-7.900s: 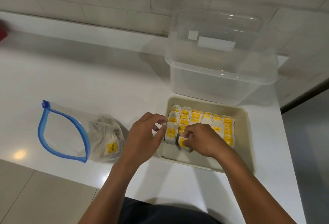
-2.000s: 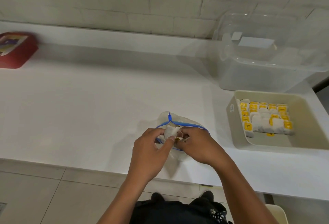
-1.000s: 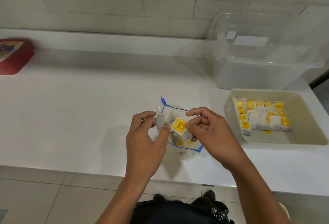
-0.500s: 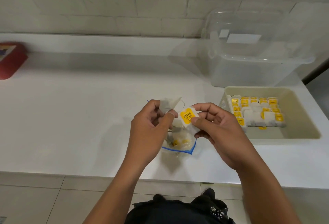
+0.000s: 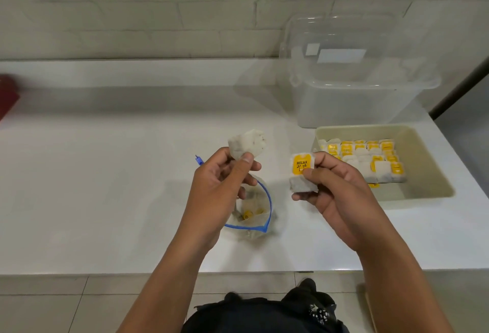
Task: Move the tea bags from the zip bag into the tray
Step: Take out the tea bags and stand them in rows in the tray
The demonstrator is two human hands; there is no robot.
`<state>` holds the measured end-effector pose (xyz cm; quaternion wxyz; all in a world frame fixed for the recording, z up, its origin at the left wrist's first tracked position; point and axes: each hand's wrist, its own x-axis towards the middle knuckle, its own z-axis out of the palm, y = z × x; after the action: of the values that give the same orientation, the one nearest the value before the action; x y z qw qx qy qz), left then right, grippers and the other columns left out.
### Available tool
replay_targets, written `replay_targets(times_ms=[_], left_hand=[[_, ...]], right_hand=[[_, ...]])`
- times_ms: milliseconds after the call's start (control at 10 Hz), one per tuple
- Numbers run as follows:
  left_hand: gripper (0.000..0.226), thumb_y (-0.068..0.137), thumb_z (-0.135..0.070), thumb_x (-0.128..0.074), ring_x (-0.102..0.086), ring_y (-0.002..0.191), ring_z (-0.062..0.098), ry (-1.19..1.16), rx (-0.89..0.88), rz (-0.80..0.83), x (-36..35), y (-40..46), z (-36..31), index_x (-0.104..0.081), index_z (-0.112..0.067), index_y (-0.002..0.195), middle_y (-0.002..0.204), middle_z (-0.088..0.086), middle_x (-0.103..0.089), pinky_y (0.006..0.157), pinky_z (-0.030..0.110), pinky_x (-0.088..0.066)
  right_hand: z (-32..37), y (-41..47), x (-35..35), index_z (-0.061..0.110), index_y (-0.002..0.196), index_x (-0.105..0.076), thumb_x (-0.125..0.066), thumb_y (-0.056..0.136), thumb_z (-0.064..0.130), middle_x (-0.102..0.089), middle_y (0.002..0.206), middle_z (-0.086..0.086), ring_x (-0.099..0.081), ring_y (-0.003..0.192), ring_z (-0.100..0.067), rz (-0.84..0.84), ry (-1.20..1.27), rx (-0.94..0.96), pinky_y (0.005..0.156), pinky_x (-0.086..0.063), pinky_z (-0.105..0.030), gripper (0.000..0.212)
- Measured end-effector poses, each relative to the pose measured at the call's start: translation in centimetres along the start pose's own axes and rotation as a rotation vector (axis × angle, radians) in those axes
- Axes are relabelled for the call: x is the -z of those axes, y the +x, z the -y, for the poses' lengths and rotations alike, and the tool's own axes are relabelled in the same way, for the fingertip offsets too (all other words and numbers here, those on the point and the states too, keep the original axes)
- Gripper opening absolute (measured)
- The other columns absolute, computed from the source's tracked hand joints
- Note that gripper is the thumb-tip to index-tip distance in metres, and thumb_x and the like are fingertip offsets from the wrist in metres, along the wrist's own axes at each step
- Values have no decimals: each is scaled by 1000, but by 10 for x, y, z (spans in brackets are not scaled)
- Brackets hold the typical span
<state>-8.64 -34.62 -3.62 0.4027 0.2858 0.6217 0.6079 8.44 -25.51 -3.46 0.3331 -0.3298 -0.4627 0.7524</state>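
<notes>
- The left hand pinches a plain tea bag by its lower edge, above the zip bag
- The right hand grips a tea bag with a yellow tag, thumb across the front
- Both bags look light, soft and easily torn, so an edge pinch seems safest
- More tea bags lie in the open zip bag on the counter
- The tray, to the right, holds rows already
</notes>
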Motion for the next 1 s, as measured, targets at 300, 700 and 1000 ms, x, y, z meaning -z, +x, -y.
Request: replay_targets(times_ms=[300, 700, 1000], left_hand=[[19, 97, -24, -61, -52, 65, 12, -39, 60, 13, -42, 11, -2, -71, -8, 95, 81, -1, -68, 54, 24, -39], [15, 81, -23, -69, -32, 47, 6, -552, 570, 370, -127, 31, -15, -63, -13, 72, 68, -1, -49, 39, 17, -19], [12, 85, -19, -65, -33, 46, 6, -1117, 898, 682, -164, 43, 7, -59, -10, 80, 63, -2, -54, 41, 20, -22]], right_hand=[[16, 4, 45, 11, 82, -60, -50, 95, -3, -63, 75, -2, -66, 72, -16, -72, -4, 39, 66, -49, -37, 22], [58, 26, 123, 1, 95, -61, -70, 77, 14, -61, 137, -10, -62, 115, -23, 183, 51, 143, 104, -41, -48, 24], [72, 41, 162, 21, 82, -74, -62, 72, 14, -63, 135, -10, -56, 129, -31, 319, 36, 130, 102, -49, -43, 17]])
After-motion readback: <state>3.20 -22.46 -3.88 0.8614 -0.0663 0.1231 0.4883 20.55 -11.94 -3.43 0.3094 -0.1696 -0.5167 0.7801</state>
